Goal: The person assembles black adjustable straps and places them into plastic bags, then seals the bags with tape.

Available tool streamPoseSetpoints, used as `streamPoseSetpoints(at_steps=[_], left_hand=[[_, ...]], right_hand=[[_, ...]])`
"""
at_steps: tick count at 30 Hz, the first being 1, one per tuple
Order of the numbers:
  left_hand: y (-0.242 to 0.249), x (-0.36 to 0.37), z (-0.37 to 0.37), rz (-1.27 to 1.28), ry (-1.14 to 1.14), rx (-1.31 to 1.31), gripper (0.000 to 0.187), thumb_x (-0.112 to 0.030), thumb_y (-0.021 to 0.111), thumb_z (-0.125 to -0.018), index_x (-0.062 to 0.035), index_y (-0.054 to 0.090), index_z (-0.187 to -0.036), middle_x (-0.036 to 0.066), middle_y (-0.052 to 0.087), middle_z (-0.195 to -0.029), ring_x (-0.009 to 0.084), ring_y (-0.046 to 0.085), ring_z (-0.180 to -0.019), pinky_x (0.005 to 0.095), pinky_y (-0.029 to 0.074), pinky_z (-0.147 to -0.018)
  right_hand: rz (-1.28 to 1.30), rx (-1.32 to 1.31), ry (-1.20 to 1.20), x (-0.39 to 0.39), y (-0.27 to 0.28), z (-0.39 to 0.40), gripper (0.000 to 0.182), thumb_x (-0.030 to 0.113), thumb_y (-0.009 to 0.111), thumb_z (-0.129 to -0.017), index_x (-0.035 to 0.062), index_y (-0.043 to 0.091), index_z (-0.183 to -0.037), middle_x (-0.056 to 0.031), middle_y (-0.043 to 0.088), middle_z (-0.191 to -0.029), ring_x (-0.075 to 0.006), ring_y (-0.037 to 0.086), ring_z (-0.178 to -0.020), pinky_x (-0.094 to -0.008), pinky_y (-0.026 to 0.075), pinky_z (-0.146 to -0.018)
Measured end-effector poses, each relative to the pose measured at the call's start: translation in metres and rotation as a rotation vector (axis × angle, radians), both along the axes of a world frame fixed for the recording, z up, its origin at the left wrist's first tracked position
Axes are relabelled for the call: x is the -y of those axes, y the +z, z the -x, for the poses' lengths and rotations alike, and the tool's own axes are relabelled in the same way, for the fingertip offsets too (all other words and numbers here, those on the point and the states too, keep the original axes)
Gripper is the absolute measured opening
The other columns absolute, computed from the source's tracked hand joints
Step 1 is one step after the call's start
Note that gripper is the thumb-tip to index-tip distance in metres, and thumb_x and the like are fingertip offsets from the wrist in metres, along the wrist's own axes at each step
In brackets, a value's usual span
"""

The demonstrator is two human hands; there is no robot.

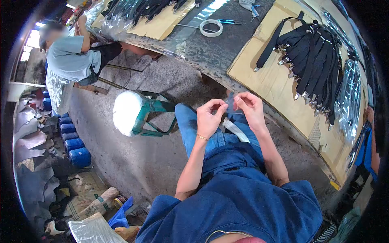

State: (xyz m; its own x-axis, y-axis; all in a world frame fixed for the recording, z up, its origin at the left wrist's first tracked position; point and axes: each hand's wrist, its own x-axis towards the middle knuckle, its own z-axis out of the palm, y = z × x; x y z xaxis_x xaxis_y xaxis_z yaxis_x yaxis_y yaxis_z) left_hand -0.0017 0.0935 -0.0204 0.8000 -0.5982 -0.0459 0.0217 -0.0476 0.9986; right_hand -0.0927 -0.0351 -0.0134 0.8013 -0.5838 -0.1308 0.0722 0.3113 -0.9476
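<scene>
My left hand (210,117) and my right hand (251,110) are raised over my lap, a short distance apart. Both pinch a thin, clear plastic piece (231,106) that spans the space between them; its exact shape is hard to make out. Below the hands a white strip (236,130) lies across my jeans. On the cardboard sheet (263,87) to the right lies a fanned bundle of black straps (312,60) with metal clips. Beside it are clear plastic sleeves (349,97).
The table (194,44) holds a tape roll (210,28), a blue pen-like tool (229,22) and more black straps (152,9). A green stool (152,113) with a white seat stands left of my knees. Another person (73,56) sits at the upper left. Blue containers (79,157) line the left.
</scene>
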Motion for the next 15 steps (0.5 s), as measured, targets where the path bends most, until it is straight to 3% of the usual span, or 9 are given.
streamPoseSetpoints(at_steps=[2,4,5,7,8,12,15], left_hand=[[0.000,-0.001,-0.002,0.022,-0.003,-0.034,0.008,-0.003,0.067,-0.081,0.0029,0.064,-0.085,0.003,0.066,-0.077,0.0068,0.059,-0.070,0.0221,0.049,-0.066],[-0.001,-0.003,-0.002,0.005,-0.020,-0.027,0.007,-0.003,0.065,-0.081,0.0024,0.064,-0.085,0.003,0.065,-0.076,0.0071,0.059,-0.069,0.0224,0.049,-0.065],[-0.001,-0.003,-0.002,0.005,-0.022,-0.028,0.007,-0.003,0.065,-0.081,0.0024,0.064,-0.085,0.003,0.065,-0.076,0.0071,0.059,-0.069,0.0224,0.049,-0.065],[-0.003,-0.004,-0.003,-0.054,-0.053,0.080,0.008,-0.003,0.065,-0.081,0.0016,0.064,-0.087,0.002,0.064,-0.076,0.0072,0.059,-0.069,0.0226,0.048,-0.065],[-0.004,-0.004,-0.002,-0.053,-0.058,0.081,0.008,-0.003,0.065,-0.081,0.0016,0.064,-0.087,0.002,0.064,-0.076,0.0072,0.059,-0.069,0.0226,0.048,-0.065],[-0.006,-0.008,0.000,-0.037,-0.057,0.048,0.008,-0.004,0.065,-0.081,0.0011,0.064,-0.087,0.002,0.064,-0.076,0.0073,0.058,-0.068,0.0230,0.048,-0.065],[0.001,-0.009,0.002,0.019,-0.073,-0.044,0.010,-0.006,0.065,-0.082,0.0015,0.063,-0.088,0.003,0.064,-0.079,0.0073,0.057,-0.071,0.0229,0.048,-0.067]], right_hand=[[0.028,-0.014,-0.034,-0.004,0.011,-0.003,0.011,0.004,0.063,-0.085,-0.0030,0.061,-0.093,-0.0074,0.061,-0.095,-0.0141,0.059,-0.082,-0.0269,0.048,-0.071],[0.872,0.034,-0.188,-0.007,0.027,-0.001,0.019,0.004,0.068,-0.078,0.0004,0.062,-0.096,-0.0125,0.055,-0.113,-0.0235,0.057,-0.097,-0.0326,0.048,-0.078],[0.872,0.033,-0.189,-0.005,0.030,0.000,0.019,0.004,0.068,-0.078,0.0004,0.062,-0.096,-0.0125,0.055,-0.113,-0.0235,0.057,-0.097,-0.0326,0.048,-0.078],[1.046,0.034,0.050,0.001,0.032,0.003,0.025,0.005,0.071,-0.072,0.0053,0.065,-0.096,-0.0153,0.048,-0.122,-0.0304,0.052,-0.107,-0.0360,0.047,-0.081],[1.062,0.023,0.035,0.000,0.030,0.001,0.017,0.006,0.071,-0.073,0.0065,0.065,-0.089,-0.0145,0.047,-0.123,-0.0293,0.053,-0.106,-0.0358,0.047,-0.080],[0.941,-0.008,0.082,0.005,0.032,0.001,0.012,0.005,0.071,-0.073,0.0040,0.062,-0.082,-0.0149,0.049,-0.119,-0.0296,0.053,-0.106,-0.0350,0.047,-0.080],[0.875,0.031,0.116,0.012,0.025,0.001,0.012,0.003,0.070,-0.075,0.0014,0.059,-0.078,-0.0132,0.051,-0.116,-0.0230,0.055,-0.100,-0.0320,0.047,-0.079]])
